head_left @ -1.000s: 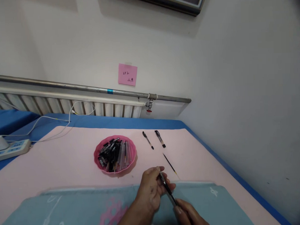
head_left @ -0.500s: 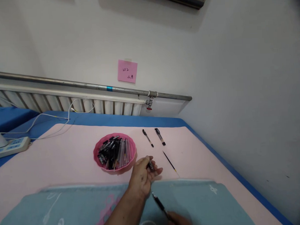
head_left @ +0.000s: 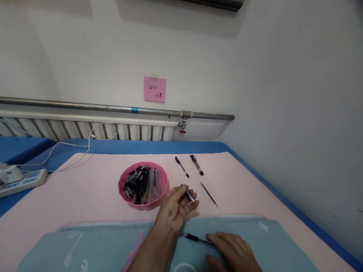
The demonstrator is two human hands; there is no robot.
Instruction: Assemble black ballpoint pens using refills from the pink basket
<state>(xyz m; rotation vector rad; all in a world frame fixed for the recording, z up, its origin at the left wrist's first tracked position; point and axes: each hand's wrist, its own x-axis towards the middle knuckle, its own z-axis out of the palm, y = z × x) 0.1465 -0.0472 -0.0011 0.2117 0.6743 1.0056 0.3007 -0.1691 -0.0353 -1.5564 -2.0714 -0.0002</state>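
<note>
My left hand [head_left: 175, 207] reaches over the pink table cover and pinches a short black and silver pen part [head_left: 188, 194], just right of the pink bowl [head_left: 125, 192] full of pens and pen parts. My right hand [head_left: 236, 253] rests low on the teal cloth [head_left: 84, 250], fingers closed on a black pen [head_left: 197, 239] that lies flat and points left. A thin black refill [head_left: 210, 196] lies on the pink cover to the right of my left hand. Two black pens [head_left: 181, 167] [head_left: 197, 165] lie farther back.
A white power strip [head_left: 20, 182] with a cable sits at the left on the blue cover. A radiator [head_left: 80, 131] and a metal pipe [head_left: 109, 107] run along the wall, with a pink note [head_left: 155, 89] above. The wall closes in on the right.
The hands have parted: my left hand went forward with the small pen part towards the bowl, and my right hand brought the pen down onto the teal cloth.
</note>
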